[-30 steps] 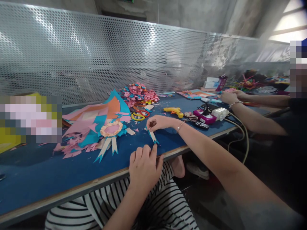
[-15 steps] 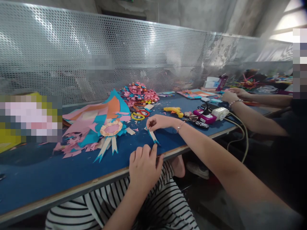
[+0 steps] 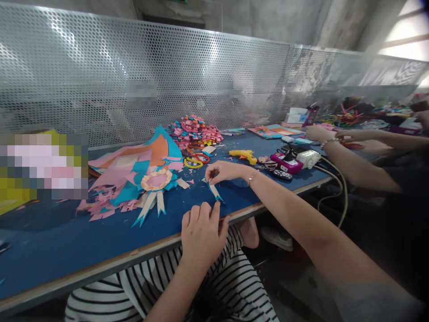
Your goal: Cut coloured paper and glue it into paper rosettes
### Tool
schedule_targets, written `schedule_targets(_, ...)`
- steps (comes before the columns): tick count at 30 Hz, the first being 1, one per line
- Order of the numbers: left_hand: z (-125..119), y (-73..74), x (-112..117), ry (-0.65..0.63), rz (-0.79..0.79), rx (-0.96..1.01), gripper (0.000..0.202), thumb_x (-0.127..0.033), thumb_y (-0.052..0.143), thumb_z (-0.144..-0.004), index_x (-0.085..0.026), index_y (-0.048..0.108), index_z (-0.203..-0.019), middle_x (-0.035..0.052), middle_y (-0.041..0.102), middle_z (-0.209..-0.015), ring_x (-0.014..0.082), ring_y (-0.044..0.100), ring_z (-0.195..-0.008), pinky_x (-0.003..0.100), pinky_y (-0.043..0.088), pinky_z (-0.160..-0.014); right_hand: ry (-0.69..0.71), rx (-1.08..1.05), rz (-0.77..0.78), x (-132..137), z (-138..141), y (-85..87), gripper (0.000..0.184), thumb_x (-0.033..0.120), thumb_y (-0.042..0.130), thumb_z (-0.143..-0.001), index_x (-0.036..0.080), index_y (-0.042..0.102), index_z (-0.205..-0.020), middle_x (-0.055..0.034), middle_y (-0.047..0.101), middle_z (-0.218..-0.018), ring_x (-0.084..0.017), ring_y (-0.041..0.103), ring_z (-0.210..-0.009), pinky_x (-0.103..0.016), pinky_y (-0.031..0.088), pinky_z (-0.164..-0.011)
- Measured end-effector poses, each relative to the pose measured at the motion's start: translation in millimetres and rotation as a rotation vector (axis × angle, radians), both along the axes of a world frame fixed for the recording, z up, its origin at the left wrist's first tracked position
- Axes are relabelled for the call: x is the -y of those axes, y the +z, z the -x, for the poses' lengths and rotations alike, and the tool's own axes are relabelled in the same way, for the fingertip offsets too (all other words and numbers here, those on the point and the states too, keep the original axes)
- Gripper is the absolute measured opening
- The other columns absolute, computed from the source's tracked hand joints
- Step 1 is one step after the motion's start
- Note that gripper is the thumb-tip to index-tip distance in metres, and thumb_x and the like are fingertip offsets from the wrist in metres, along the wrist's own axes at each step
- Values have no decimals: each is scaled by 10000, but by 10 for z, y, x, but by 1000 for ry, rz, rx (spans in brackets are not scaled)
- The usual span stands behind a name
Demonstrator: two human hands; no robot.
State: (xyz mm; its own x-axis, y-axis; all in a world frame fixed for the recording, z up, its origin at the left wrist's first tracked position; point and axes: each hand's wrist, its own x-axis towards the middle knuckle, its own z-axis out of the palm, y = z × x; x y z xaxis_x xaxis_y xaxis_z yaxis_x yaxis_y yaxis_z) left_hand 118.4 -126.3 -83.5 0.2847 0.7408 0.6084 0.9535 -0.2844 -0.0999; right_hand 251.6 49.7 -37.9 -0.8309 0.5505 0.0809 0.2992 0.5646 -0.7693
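- your right hand [image 3: 216, 172] pinches the top end of a small blue and cream paper strip [image 3: 214, 192], with thumb and finger pressed together. maybe you hold just that end so the rest is easy to see.
- the paper strip is near the front of the blue table [image 3: 83, 241], with its forked end pointing at you. i can't tell if it lies flat.
- your left hand [image 3: 203, 228] rests at the table's edge, fingers a little apart, with nothing showing in it. one fingertip is right by the forked end, maybe to steady it. i can't tell if they touch.
- the round paper badge [image 3: 156, 180] lies to the left, by the paper scraps [image 3: 97, 210]. it has two blue and cream tails, so it may be close by for you to look at.
- the yellow glue gun [image 3: 244, 155] lies just past your right hand, likely so you can reach it.
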Motion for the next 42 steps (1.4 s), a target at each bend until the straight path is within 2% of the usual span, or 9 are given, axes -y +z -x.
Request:
schedule_targets(7,6,12,4,-10,0,-7,353,-374,456,-849,-186,647,-1079,69,539,-758,210,464,-761,352,299,-656,5,34,-72,4,-1,13,97,198,628,-695,157,609,-781,-18,634,-835,-95,544,-709,-223,430,-668)
schedule_targets(27,6,16,1,-3,12,-5,356,-381,442,-857,-195,645,-1084,61,558,-760,212,461,-754,347,289,-663,-24,53,-97,-23,41,-22,113,203,656,-679,153,618,-774,-20,639,-812,-111,550,-715,-230,428,-668)
schedule_targets(31,4,10,-1,0,4,-6,356,-381,444,-856,-196,644,-1084,62,555,-760,212,462,-758,348,292,-667,-70,40,-104,-35,50,-40,155,199,658,-678,150,617,-820,-27,638,-853,-113,551,-716,-228,426,-655)
schedule_targets(36,11,0,-2,-5,-8,-17,356,-384,443,-856,-191,648,-1074,62,551,-746,207,462,-737,345,289,-649,-112,10,-178,-46,36,-45,116,159,606,-718,146,628,-831,-36,609,-880,-103,541,-697,-232,431,-653)
schedule_targets(42,7,2,1,1,2,-15,360,-385,438,-858,-195,645,-1083,61,561,-761,211,471,-755,350,293,-665,-9,-8,-355,-14,-5,-18,209,63,527,-736,169,696,-798,-29,554,-810,-106,514,-737,-232,419,-705)
